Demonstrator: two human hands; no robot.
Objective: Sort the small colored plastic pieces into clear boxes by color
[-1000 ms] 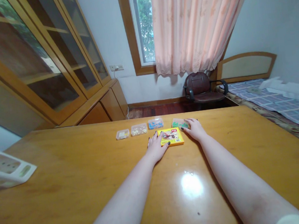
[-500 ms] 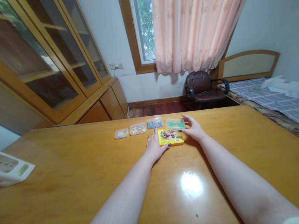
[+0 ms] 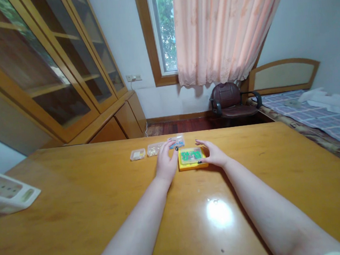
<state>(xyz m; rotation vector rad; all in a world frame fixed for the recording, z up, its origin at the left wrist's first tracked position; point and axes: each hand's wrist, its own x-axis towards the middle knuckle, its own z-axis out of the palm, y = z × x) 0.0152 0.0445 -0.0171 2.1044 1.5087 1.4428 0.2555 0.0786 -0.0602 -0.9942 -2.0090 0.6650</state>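
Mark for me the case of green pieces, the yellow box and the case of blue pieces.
case of green pieces (image 3: 191, 155), head view, middle of its clear lid.
yellow box (image 3: 191, 166), head view, its near front edge.
case of blue pieces (image 3: 180, 142), head view, its right end.

We log the counter (image 3: 76, 216) as varnished wood, orange-brown, smooth and high gloss, with a bright reflection at lower centre.

Centre of frame:
- yellow box (image 3: 191, 166): smooth, slight sheen; card or plastic, we cannot tell.
- clear case (image 3: 191, 155) on it: hard transparent plastic, shiny.
- smaller cases (image 3: 154, 148) to its left: same clear plastic.

Left edge: white object (image 3: 8, 195), smooth moulded plastic, semi-matt.

Upper left: cabinet (image 3: 64, 93), lacquered wood frames, reflective glass panes.

Top centre: curtain (image 3: 221, 30), thin pink cloth, matt. Below it, chair (image 3: 229, 97), dark, leather-like, dull gloss.

Right edge: bedspread (image 3: 316, 117), checked cloth, matt.
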